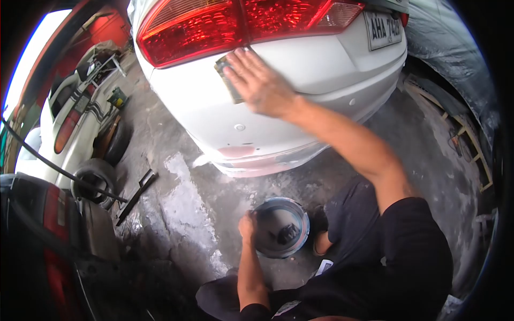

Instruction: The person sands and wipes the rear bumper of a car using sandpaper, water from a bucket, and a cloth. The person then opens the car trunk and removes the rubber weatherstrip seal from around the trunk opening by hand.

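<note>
My right hand (259, 80) presses a thin sheet of sandpaper (234, 92) flat on the white rear bumper (203, 101), just under the red tail light (193, 29). Its fingers lie nearly straight over the sheet. Low down, my left hand (247, 226) is closed at the left rim of a round dark basin (305, 227), which stands on the floor and holds murky liquid. The fingers seem to grip the rim. Pinkish patches and small chips mark the bumper's lower edge.
A white car (64, 125) and loose tyres (96, 179) are at the left, with a dark metal bar (136, 197) on the concrete floor (187, 198). A dark vehicle with a red light (56, 214) fills the lower left. A frame (476, 144) leans at the right.
</note>
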The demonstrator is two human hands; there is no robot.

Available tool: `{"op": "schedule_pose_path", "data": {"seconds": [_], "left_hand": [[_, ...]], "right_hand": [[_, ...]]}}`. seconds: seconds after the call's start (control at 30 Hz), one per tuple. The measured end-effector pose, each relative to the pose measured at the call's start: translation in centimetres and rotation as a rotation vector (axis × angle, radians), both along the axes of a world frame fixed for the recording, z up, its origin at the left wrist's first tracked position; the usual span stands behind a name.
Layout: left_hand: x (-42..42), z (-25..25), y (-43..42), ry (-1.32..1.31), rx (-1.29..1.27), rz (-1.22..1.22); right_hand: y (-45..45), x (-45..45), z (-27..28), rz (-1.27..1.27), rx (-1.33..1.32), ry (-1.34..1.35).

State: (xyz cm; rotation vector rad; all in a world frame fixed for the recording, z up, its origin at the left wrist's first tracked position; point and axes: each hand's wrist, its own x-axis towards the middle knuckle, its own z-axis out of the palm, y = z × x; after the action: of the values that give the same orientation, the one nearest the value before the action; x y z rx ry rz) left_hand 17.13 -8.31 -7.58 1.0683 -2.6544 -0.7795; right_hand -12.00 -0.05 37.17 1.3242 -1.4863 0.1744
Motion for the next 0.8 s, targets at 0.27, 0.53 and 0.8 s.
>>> {"op": "schedule_pose_path", "data": {"seconds": [0.27, 0.53, 0.8], "left_hand": [[-0.3, 0.7, 0.0, -0.078, -0.009, -0.009], [-0.5, -0.1, -0.1, -0.033, 0.006, -0.007], [0.4, -0.1, -0.1, -0.028, 0.05, 0.013]], "right_hand": [[-1.3, -3.0, 3.0, 0.299, 0.184, 0.009], [0.6, -4.3, 4.9, 0.346, 0.322, -0.007], [1.6, -4.4, 5.2, 0.303, 0.314, 0.055]]}}
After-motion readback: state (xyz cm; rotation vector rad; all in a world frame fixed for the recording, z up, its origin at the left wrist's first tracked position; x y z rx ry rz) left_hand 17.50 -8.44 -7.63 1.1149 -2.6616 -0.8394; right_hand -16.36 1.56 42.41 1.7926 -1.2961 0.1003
